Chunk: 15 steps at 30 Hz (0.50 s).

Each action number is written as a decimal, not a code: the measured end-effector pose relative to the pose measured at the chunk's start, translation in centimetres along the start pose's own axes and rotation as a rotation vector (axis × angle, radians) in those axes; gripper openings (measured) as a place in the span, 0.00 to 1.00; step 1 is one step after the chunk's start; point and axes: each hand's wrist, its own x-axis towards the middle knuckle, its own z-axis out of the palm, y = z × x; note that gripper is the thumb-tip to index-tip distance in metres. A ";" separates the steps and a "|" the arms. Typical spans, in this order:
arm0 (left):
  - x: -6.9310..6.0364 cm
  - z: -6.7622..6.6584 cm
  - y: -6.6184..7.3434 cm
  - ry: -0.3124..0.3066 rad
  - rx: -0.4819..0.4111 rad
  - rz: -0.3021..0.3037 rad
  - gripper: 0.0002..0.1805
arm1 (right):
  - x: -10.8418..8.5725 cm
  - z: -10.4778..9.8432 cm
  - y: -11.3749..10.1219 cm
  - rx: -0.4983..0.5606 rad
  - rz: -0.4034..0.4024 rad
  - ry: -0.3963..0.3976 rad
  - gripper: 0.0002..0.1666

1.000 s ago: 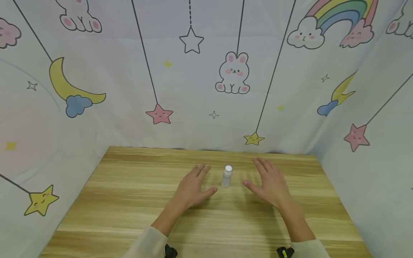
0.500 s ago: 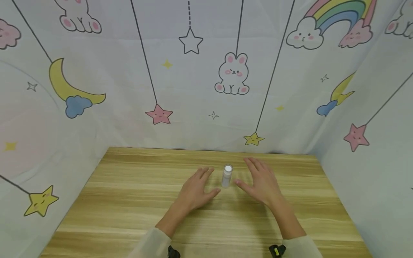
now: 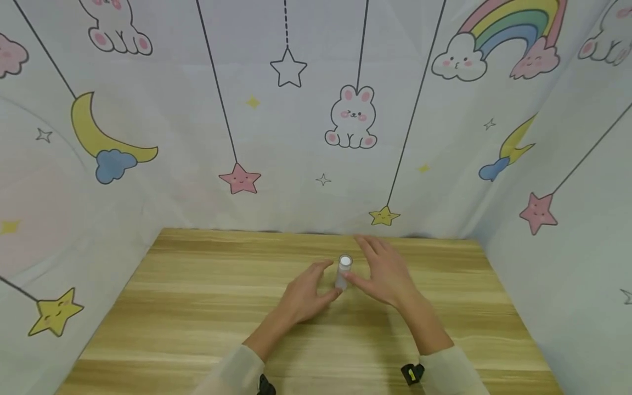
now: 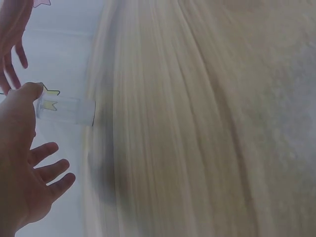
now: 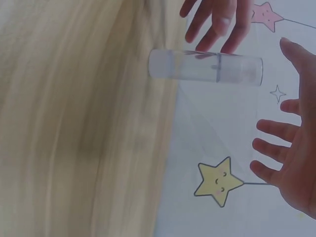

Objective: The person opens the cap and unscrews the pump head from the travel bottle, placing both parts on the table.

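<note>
Between my left grip (image 3: 303, 294) and right grip (image 3: 387, 274), both unclenched and empty, stands one clear tube (image 5: 197, 67), long axis upright from the surface (image 3: 222, 296), just beside both.

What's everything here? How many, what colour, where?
Tube: one, clear and white, upright on table
Table: one, brown, under tube
Cloth: count unclear, white, behind and beside table
Printed bunnies: three, white, on cloth
Moons: two, yellow, on cloth
Clouds: five, pink, blue or white, on cloth
Rainbow: one, multicoloured, on cloth
Smiling stars: four, pink or yellow, on cloth
Plain stars: several, white or yellow, on cloth
Strings: several, dark, on cloth
Wrist devices: two, black, by sleeves
Sleeves: two, pale, head view's bottom
Left hand: one, left of tube
Right hand: one, right of tube
</note>
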 end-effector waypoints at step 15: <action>0.5 0.5 0.2 -0.011 -0.165 0.000 0.41 | 1.1 0.4 -1.3 0.112 -0.001 0.003 0.57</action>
